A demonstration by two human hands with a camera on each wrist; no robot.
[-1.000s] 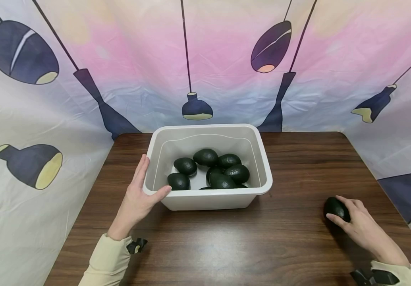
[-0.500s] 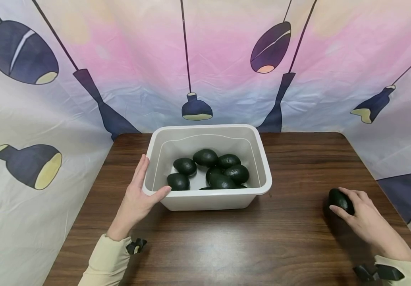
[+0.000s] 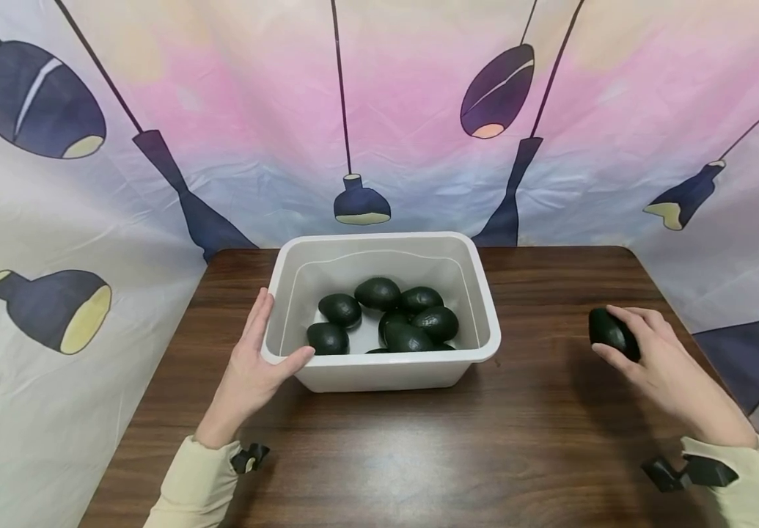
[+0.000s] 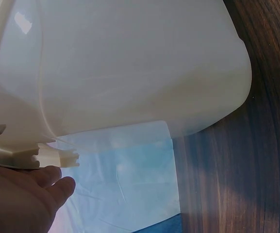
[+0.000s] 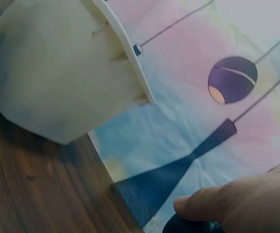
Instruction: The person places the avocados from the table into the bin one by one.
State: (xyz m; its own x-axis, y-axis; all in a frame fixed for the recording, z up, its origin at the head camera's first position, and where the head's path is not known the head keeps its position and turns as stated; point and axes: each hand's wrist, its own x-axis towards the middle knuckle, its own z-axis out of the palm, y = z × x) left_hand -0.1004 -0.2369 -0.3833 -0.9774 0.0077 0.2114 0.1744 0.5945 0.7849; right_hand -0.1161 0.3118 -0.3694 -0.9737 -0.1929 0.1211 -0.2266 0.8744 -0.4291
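A dark green avocado [image 3: 613, 334] is in my right hand [image 3: 666, 367], gripped between thumb and fingers, above the right side of the table. In the right wrist view my thumb [image 5: 203, 204] lies over the avocado [image 5: 186, 226], most of which is out of frame. My left hand [image 3: 247, 374] rests on the front left corner of a white plastic tub [image 3: 386, 374], thumb along the near rim and straight fingers at the left side. Inside the tub lie several more avocados [image 3: 379, 293], the nearest ones partly hidden by the front wall. Fingertips [image 4: 62, 189] show just below the rim in the left wrist view.
The tub stands on a brown wood-grain table [image 3: 379, 447], near its back edge. A cloth backdrop [image 3: 254, 110] printed with hanging lamps rises behind and along both sides. Black straps with small devices [image 3: 689, 473] sit on both wrists over light sleeves.
My right hand has lifted the avocado from the table's right side and carried it farther back. My left hand stays at the tub's corner, and the tub has not moved.
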